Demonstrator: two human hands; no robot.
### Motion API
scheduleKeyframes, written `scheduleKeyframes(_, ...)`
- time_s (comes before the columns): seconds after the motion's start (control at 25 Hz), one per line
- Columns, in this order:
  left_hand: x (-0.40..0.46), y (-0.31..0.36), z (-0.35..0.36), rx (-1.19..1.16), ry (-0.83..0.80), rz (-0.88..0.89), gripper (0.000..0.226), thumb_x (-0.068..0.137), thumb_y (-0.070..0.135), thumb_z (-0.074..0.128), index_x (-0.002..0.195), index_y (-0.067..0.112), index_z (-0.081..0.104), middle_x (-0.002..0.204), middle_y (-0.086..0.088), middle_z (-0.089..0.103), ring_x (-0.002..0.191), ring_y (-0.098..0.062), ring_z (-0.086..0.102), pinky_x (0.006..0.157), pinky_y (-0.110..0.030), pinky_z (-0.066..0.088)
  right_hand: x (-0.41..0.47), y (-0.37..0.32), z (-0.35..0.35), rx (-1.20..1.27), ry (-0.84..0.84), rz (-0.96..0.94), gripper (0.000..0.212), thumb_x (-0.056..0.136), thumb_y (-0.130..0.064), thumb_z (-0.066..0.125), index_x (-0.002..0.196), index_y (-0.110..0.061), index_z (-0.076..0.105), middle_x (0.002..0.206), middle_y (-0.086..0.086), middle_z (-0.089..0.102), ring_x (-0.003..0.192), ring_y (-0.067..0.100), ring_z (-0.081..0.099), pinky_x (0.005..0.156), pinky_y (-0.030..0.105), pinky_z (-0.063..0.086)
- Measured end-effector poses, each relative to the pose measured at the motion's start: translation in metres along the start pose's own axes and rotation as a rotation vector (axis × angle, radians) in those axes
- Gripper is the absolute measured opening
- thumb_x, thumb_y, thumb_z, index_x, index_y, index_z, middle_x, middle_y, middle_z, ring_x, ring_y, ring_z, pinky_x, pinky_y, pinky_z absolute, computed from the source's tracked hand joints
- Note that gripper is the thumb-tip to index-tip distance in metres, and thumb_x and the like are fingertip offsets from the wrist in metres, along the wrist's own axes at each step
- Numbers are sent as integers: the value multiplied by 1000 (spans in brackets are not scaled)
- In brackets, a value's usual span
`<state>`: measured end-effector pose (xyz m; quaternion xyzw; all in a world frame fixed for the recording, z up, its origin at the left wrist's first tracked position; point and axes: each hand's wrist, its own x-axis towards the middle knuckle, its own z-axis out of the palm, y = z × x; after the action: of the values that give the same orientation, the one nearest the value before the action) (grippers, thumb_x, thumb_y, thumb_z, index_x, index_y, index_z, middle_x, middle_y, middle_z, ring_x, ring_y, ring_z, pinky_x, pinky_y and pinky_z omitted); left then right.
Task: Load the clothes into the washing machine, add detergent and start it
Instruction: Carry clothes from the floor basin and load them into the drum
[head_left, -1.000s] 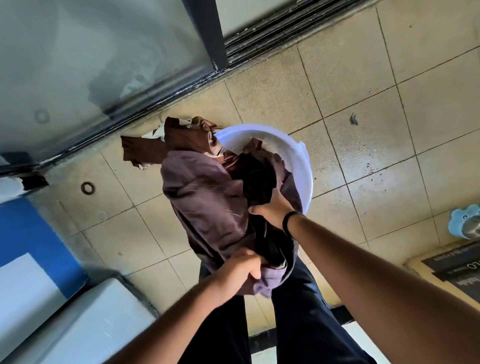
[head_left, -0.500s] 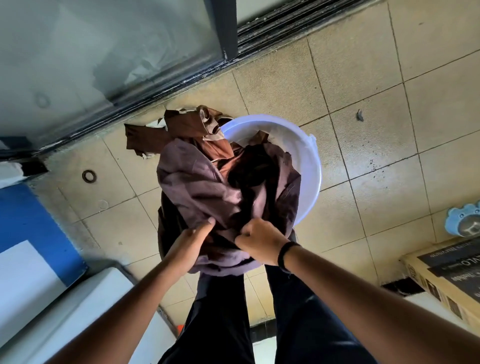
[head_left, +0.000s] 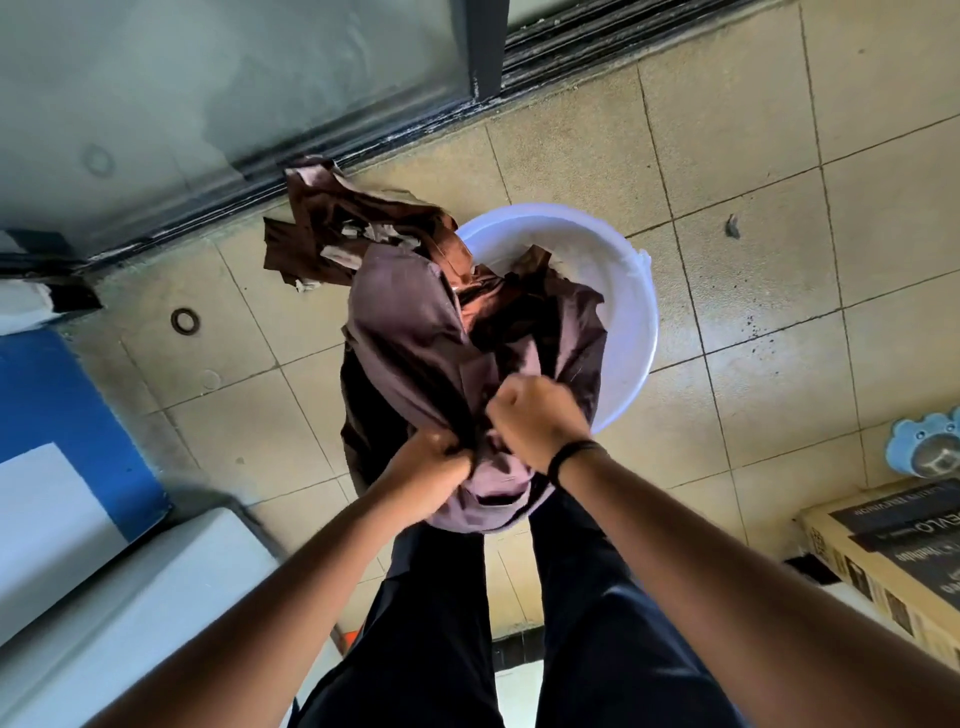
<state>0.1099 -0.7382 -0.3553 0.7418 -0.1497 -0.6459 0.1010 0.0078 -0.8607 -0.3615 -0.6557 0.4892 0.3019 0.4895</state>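
So both fists full | left hand (head_left: 434, 460) and right hand (head_left: 537, 415), fingers clamped on the purple-brown clothes (head_left: 415, 332) | bundle hangs half out of the white basin (head_left: 631, 322) on the floor | bunched to carry it all in one go, I'd guess

My left hand's (head_left: 434, 470) fingertips are buried in the mauve cloth (head_left: 410, 358), so I can't see how deep they go. My right hand's (head_left: 537, 415) fingers curl under, their tips hidden against the same bundle. Beyond my knuckles, the clothes cover most of the white basin's (head_left: 631, 312) inside and its near rim. I can't tell how many garments are bunched there. Right of my fingers, the cardboard box (head_left: 893, 566) runs off the frame edge, its print too blurred to read.
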Motion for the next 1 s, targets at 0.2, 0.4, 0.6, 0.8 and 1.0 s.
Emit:
scheduleKeyframes(0.2, -47, 0, 8, -100, -443, 167, 40, 80, 7, 54, 45, 20, 39, 45, 10, 32, 44, -6, 26, 48, -21, 21, 56, 57, -7, -94, 94, 419, 77, 79, -44, 71, 143, -19, 35, 138, 16, 45, 131, 38, 44, 102, 49, 43)
scheduleKeyframes(0.4, -59, -11, 2, -238, -336, 154, 27, 72, 17, 54, 55, -1, 43, 60, -5, 35, 59, -18, 29, 53, -30, 21, 47, 72, 6, 92, 58, 333, 38, 86, -21, 64, 119, -3, 61, 111, 18, 67, 105, 36, 63, 80, 35, 49)
scheduleKeyframes(0.6, -113, -18, -31, -156, -59, 65, 34, 81, 21, 58, 54, 21, 39, 51, 5, 33, 45, -7, 30, 51, -27, 23, -78, -12, -19, 208, 276, 13, 39, 86, -42, 70, 66, -18, 47, 63, -2, 53, 70, 23, 54, 62, 35, 39)
scheduleKeyframes(0.8, -184, -10, -77, -293, 416, 133, 43, 91, 40, 69, 67, 10, 48, 62, -3, 43, 52, -11, 39, 57, -34, 28, -227, -107, -24, 139, 315, -581, 41, 93, -38, 65, 64, -30, 38, 57, -3, 47, 56, 16, 46, 55, 31, 36)
scheduleKeyframes(1.0, -251, 0, -87, 33, 572, 357, 86, 75, 22, 80, 148, 41, 36, 132, -6, 55, 121, -26, 54, 101, -46, 49, -280, -131, -31, 191, 153, -681, 47, 99, -27, 61, 59, -35, 39, 65, -12, 44, 65, 10, 42, 64, 27, 32)
